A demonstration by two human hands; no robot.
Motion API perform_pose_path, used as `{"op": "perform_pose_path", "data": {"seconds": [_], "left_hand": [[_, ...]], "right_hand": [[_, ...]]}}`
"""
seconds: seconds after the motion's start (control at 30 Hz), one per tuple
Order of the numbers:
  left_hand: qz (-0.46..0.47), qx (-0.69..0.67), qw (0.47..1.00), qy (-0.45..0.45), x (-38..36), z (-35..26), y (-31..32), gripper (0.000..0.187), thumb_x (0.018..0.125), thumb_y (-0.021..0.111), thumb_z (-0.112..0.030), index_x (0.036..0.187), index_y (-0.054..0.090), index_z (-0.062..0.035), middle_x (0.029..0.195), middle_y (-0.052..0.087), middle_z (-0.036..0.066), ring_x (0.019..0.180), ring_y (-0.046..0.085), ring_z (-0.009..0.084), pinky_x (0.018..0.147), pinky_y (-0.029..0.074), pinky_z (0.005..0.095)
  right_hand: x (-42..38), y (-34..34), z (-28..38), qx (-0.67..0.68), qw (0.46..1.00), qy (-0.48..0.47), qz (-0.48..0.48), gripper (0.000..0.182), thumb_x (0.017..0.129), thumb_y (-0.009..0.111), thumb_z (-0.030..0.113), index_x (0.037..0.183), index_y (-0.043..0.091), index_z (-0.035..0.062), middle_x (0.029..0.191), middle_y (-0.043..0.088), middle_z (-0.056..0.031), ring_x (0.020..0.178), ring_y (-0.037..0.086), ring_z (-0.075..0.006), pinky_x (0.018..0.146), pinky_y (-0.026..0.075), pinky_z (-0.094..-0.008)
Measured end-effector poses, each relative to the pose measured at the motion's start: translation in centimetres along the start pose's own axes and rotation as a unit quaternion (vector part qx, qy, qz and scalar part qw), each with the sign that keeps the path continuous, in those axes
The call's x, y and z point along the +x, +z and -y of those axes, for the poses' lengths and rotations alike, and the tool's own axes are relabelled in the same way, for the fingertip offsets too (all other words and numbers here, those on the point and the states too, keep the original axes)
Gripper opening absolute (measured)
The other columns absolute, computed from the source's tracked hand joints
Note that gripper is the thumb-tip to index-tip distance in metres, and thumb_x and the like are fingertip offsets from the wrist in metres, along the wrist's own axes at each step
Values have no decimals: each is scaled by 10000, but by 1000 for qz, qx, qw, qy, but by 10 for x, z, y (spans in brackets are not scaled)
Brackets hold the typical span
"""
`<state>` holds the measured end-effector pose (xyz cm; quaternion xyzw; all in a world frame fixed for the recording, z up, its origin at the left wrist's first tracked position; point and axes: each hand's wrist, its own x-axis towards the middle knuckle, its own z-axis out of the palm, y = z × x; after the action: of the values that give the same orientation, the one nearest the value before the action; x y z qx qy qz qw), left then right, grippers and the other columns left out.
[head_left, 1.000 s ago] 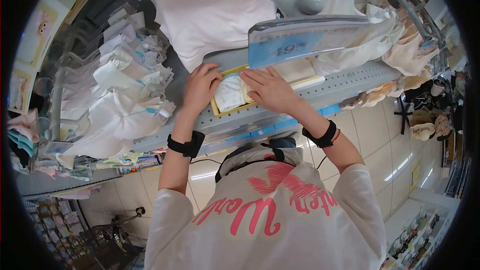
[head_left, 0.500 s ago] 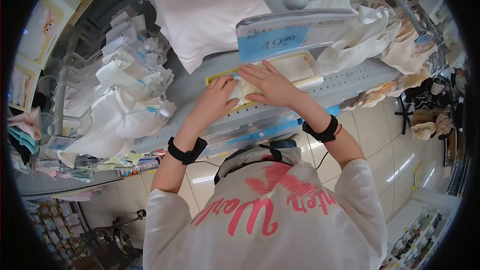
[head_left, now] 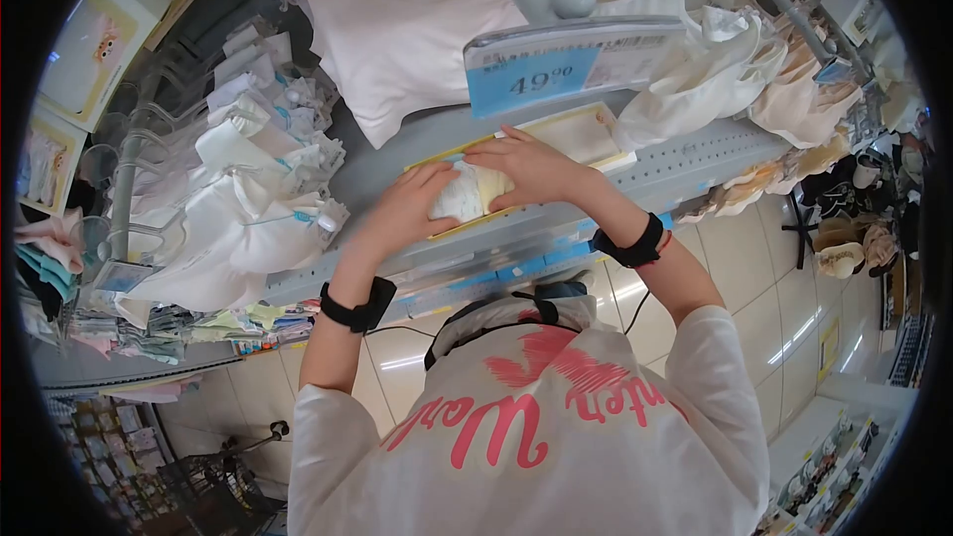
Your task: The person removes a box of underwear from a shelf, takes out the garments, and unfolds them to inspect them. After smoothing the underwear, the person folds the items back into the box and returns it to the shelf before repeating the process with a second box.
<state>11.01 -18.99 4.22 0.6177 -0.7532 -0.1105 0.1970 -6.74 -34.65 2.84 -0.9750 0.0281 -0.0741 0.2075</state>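
Observation:
My left hand curves its fingers and thumb around a white folded cloth with a faint pattern. Against that cloth lies a pale yellow folded cloth, and my right hand cups its right side. Both cloths sit side by side in the left part of a long box with a yellow edge. Its right part shows a pale, bare bottom. My palms and arms hide part of the box's near wall.
The box rests on a grey perforated shelf. A price sign hangs just above it from a metal arm with a ball end. White garments hang at left, a pale pink top behind, and beige ones at right.
My left hand has drawn back slightly left and down, baring more of the white cloth. My right hand has shifted slightly left and rounded over the yellow cloth. The view has moved a little.

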Motion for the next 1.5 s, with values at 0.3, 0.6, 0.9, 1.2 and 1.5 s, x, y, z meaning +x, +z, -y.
{"op": "perform_pose_path", "data": {"seconds": [0.3, 0.6, 0.9, 1.2, 1.5], "left_hand": [[-40, 28, 998, 49, -46, -25, 9, 278, 770, 613, -143, 1038, 583, -75, 1019, 594, 67, 997, 542, 252, 884, 430, 365], [-137, -54, 980, -131, -43, -21, 5, 684, 659, 740, -250, 1247, 431, -86, 1244, 442, 168, 1158, 422, 344, 981, 355, 392], [-28, -95, 983, -156, -32, 7, 13, 1080, 547, 818, -335, 1385, 198, -51, 1353, 292, 247, 1265, 292, 389, 1032, 285, 426], [-32, -122, 988, -86, -6, -21, 35, 1085, 568, 810, -312, 1387, 162, -16, 1326, 331, 251, 1242, 332, 377, 1028, 301, 403], [-98, -286, 924, -232, -19, -48, 53, 604, 821, 610, -192, 1306, 324, 25, 1186, 488, 216, 1043, 521, 298, 870, 412, 334]], "right_hand": [[-12, 13, 18, -72, 995, -54, -45, 415, 822, 560, 170, 1223, 499, 81, 1286, 476, -88, 1213, 416, -226, 1069, 227, -446], [-53, -50, -17, 7, 995, 89, -39, 699, 707, 671, 400, 1286, 427, 94, 1353, 388, -136, 1269, 329, -299, 1066, 194, -474], [-82, -40, -43, -78, 992, 97, -16, 916, 538, 754, 441, 1335, 385, 183, 1332, 328, -198, 1242, 268, -421, 1044, 223, -483], [-74, -7, 28, -87, 980, 160, -77, 883, 562, 763, 429, 1326, 386, 197, 1320, 312, -214, 1256, 244, -413, 1019, 252, -494], [-101, 67, 15, 98, 872, 334, -346, 598, 892, 474, 150, 1385, 181, -19, 1379, 283, -255, 1283, 299, -308, 1061, 202, -366]]}}
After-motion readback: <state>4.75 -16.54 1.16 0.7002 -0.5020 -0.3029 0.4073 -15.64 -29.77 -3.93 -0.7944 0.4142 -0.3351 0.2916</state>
